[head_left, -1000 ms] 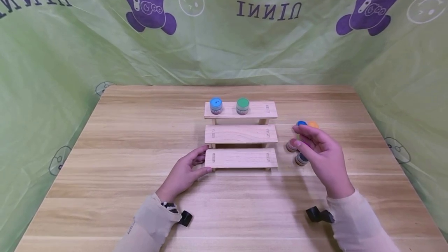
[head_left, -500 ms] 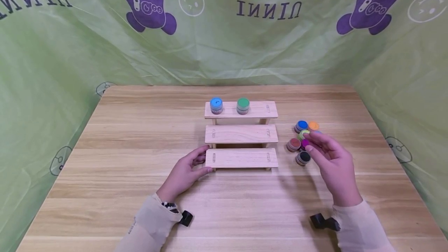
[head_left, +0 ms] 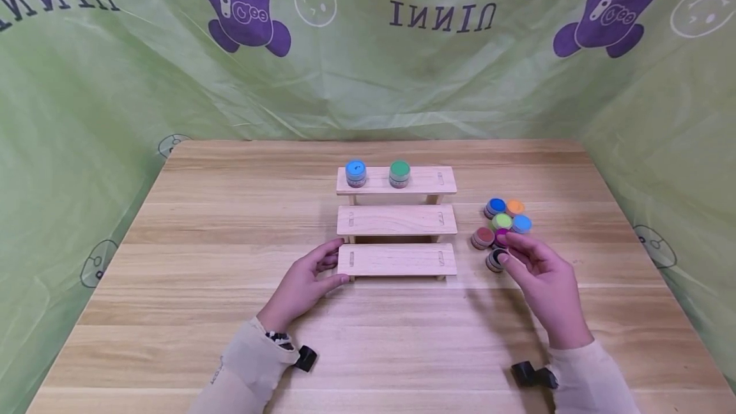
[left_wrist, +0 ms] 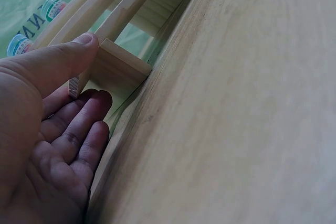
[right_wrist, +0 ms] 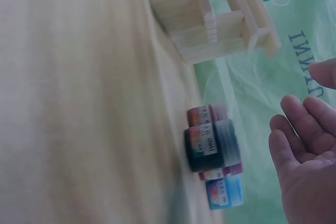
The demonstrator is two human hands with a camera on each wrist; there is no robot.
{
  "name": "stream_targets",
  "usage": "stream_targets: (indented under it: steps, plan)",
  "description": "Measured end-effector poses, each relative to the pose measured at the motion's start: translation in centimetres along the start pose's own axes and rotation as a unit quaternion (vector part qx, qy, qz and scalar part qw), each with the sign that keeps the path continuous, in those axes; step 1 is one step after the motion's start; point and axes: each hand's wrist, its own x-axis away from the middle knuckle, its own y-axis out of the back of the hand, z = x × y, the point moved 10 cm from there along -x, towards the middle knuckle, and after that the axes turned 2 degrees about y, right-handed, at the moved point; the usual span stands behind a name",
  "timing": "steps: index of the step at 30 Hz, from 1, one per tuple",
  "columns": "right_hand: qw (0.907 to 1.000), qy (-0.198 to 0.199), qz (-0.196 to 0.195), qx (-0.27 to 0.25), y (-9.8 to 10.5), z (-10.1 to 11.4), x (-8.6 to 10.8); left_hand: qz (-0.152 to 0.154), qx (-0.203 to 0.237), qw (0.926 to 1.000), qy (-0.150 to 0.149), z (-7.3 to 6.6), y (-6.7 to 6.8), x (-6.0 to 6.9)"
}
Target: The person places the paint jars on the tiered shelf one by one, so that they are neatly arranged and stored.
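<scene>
- Three plank tiers form the wooden stand (head_left: 397, 219), which is at the middle of the wood-grain table (head_left: 402, 344).
- The left hand (head_left: 301, 286) grips the left end of the near tier (head_left: 397, 259), thumb at its near edge, fingers curled at the far side.
- The right hand (head_left: 546, 286) hovers above the near jars, fingers loosely bent, thumb apart, nothing held; the right wrist view shows a gap between hand and jars.
- On the far tier (head_left: 423, 179), a sky-blue-lidded jar (head_left: 356, 173) stands at the left, a green-lidded jar (head_left: 399, 173) near the middle.
- Right of the stand, seven jars cluster upright: dark-blue-lidded (head_left: 496, 207) and orange-lidded (head_left: 515, 207) farthest, lime-lidded (head_left: 502, 222) and light-blue-lidded (head_left: 521, 223) next, then brown-red-lidded (head_left: 482, 238) and purple-lidded (head_left: 501, 236), black-lidded (head_left: 492, 261) nearest.
- Green cloth (head_left: 356, 82) with purple figures hangs beyond the table.
</scene>
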Motion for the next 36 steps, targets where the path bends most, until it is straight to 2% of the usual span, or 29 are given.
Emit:
stream_targets:
  steps: [7, 16, 23, 36]
  plan:
    - [0.9999, -0.002, -0.009, 0.009, 0.2, -0.8, 0.1, 0.001, 0.005, 1.0, -0.002, 0.0, -0.1, 0.0]
    - [0.9993, -0.032, -0.007, 0.018, 0.2, -2.2, 0.2, 0.004, 0.006, 0.9999, -0.011, -0.1, -0.2, -0.1]
    - [0.9976, -0.044, 0.0, 0.053, 0.3, -3.1, -0.1, -0.002, -0.003, 1.0, 0.003, 0.0, 0.0, 0.0]
    - [0.9953, -0.072, 0.0, 0.065, 0.5, -4.5, -0.2, -0.002, -0.004, 1.0, 0.0, -0.1, 0.0, 0.1]
